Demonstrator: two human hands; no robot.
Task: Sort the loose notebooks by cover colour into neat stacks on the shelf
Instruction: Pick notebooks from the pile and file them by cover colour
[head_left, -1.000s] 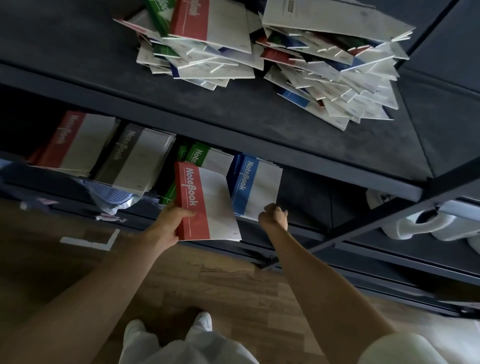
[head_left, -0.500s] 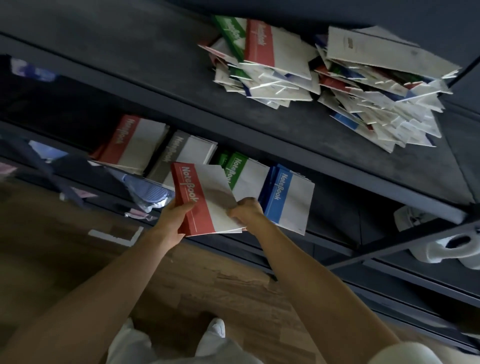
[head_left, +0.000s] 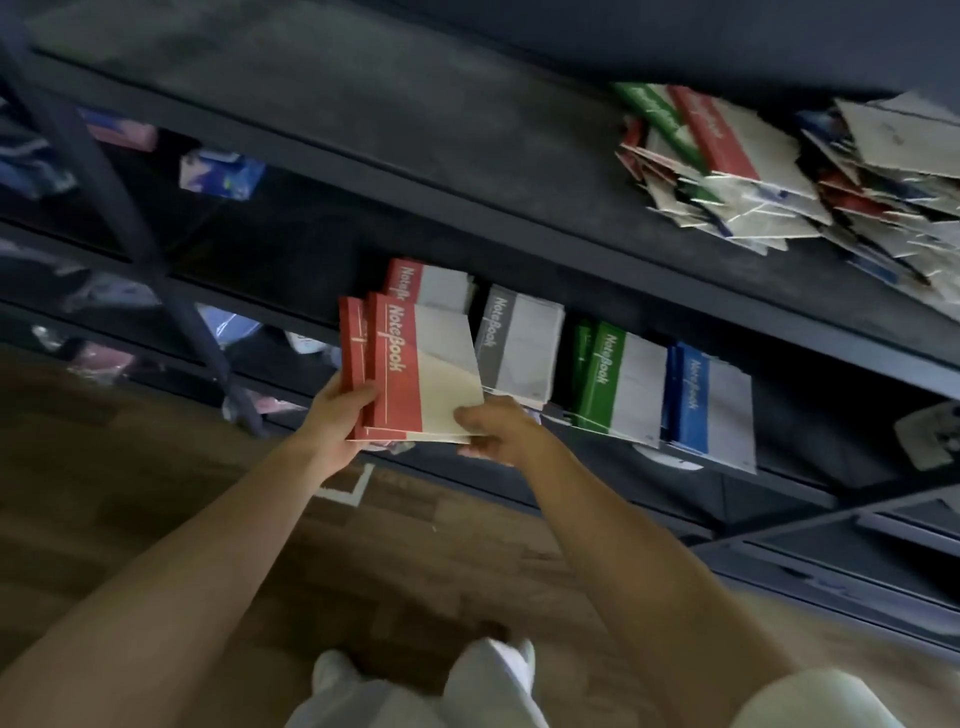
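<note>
Red notebooks, two judging by the offset spines, are clamped from both sides. Left hand: fingers are curled round the lower spine corner, thumb on the cover. Right hand: fingers are pinched on the lower free corner. Neither hand is slack.

The pair is held in front of the lower shelf, spines to the left, long axis running up and away from the hands.

Red stack is seen directly behind the held pair and just above it, partly hidden by it. It lies the same way: spine left, long axis into the shelf. The target is therefore straight ahead of the fingers and slightly up. No rotation is judged necessary, only a push along the long axis. The left hand is judged the nearer one.

To the right on the same shelf, in order: grey stack, green stack, blue stack. They are set near one another but apart.

Further out, a loose pile of mixed colours is left unsorted at the far right of the upper shelf. Most of the task is judged outstanding.

Risk: the two held copies are not squared, so an untidy stack is likely unless they are aligned before release. Clearance above the red stack cannot be read through the blur.
</note>
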